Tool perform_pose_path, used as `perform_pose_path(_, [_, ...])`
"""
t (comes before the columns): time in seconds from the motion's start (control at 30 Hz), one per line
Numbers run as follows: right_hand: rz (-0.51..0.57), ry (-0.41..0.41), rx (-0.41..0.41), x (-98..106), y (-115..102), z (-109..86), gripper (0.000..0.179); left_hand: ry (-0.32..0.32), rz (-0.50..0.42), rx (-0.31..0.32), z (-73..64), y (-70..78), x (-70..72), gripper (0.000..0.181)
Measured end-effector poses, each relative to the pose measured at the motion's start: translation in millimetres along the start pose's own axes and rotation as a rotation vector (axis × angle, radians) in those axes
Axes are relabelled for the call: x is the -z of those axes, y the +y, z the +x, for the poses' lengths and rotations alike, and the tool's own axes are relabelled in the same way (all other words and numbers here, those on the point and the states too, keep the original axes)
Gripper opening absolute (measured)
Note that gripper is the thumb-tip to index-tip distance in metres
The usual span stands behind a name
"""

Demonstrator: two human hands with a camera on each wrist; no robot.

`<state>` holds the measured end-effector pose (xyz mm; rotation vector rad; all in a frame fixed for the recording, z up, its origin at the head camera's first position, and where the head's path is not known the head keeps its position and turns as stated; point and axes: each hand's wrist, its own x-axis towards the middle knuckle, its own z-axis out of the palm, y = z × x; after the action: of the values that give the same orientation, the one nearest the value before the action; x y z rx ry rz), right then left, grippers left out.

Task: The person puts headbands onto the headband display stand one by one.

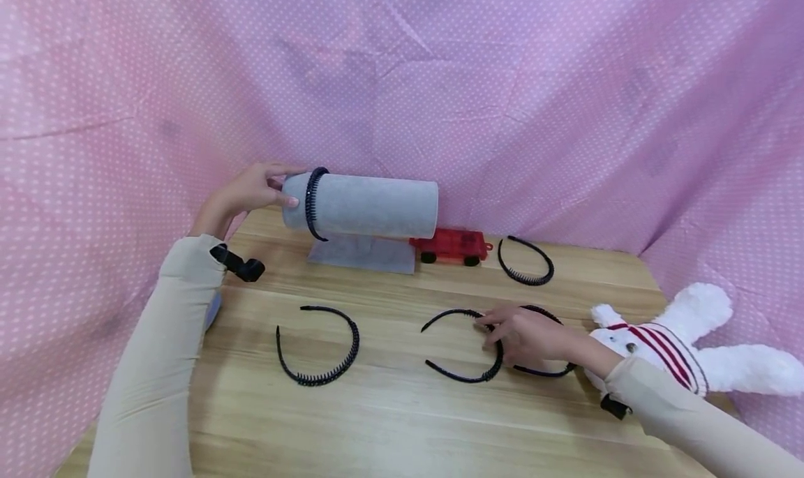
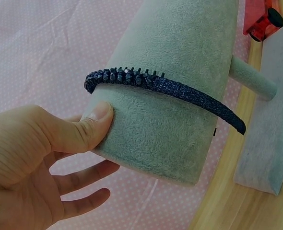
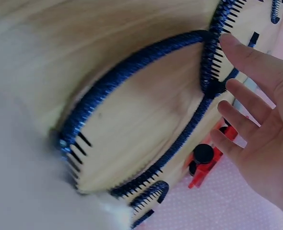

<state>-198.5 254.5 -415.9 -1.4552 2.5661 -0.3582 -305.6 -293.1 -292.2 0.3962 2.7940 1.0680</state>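
A grey velvet T-shaped display stand (image 1: 377, 206) stands at the back, with a dark blue toothed headband (image 2: 194, 94) around its roll near the left end. My left hand (image 1: 248, 187) grips that end, thumb on the front and index finger behind. Over the table, my right hand (image 1: 527, 335) is at the curved part of a toothed headband (image 1: 461, 378), fingers spread and loosely bent in the right wrist view. Its thumb tip is close to the headband's teeth; contact cannot be told. Another headband (image 1: 545, 374) lies partly hidden beneath this hand.
One headband (image 1: 326, 378) lies at the front left, another (image 1: 530, 280) at the back right. A red toy car (image 1: 455, 246) sits beside the stand's base. At the right is a white plush toy (image 1: 678, 352). Pink dotted cloth (image 1: 477, 80) hangs behind the wooden table (image 1: 389, 429).
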Motion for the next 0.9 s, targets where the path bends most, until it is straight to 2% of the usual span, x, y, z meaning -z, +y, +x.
perform_pose_path(0.27, [-0.066, 0.066, -0.004, -11.8, 2.9, -4.9, 0.032, -0.003, -0.009, 0.002, 0.5, -1.6, -1.5, 0.069])
perform_pose_path(0.43, [-0.059, 0.128, 0.032, -16.9, 6.4, -2.7, 0.028, -0.002, -0.007, -0.007, 2.3, -1.3, -0.8, 0.068])
perform_pose_path(0.57, [-0.031, 0.131, 0.047, -18.4, 7.0, 1.2, 0.025, -0.004, -0.011, 0.000, 3.4, -1.5, -0.2, 0.068])
perform_pose_path(0.9, [0.028, 0.124, 0.026, -15.9, 3.4, 9.9, 0.027, -0.006, -0.032, 0.014, 3.3, -2.7, -1.1, 0.069])
